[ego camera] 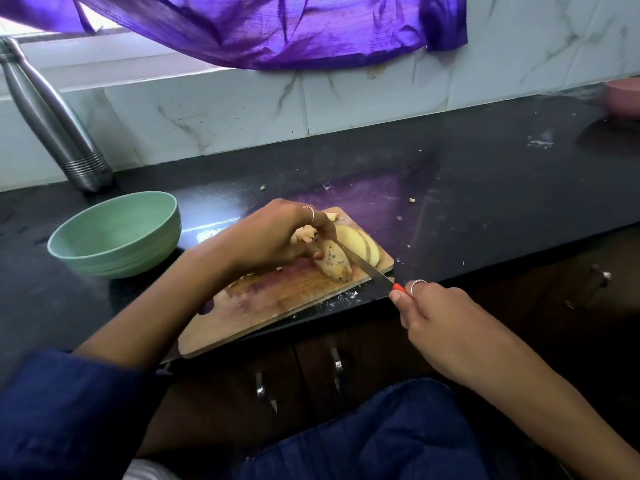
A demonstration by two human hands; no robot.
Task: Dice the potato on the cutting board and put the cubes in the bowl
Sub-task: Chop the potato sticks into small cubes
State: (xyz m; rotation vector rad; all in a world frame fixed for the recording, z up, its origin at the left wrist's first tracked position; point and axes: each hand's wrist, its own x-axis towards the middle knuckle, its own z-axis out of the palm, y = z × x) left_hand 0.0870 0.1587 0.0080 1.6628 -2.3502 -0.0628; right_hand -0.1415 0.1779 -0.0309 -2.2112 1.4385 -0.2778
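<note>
A wooden cutting board [277, 299] lies on the black counter, overhanging its front edge. On its far right end sits a speckled potato piece [334, 263], with my left hand [273, 237] pressing on it from the left. Flat potato slices [360, 242] lie fanned just behind the blade. A few small cut bits [306, 235] show under my left fingers. My right hand [436, 317] grips the red handle of a knife [367, 268], whose blade runs between the potato piece and the slices. The green bowl [114, 233] stands left of the board; no cubes are visible inside it.
A steel bottle [52, 119] stands at the back left against the tiled wall. A pink bowl [623, 98] sits at the far right. Purple cloth [277, 29] hangs above. Cabinet handles [336, 368] are below the counter edge. Small potato crumbs [412, 200] dot the counter.
</note>
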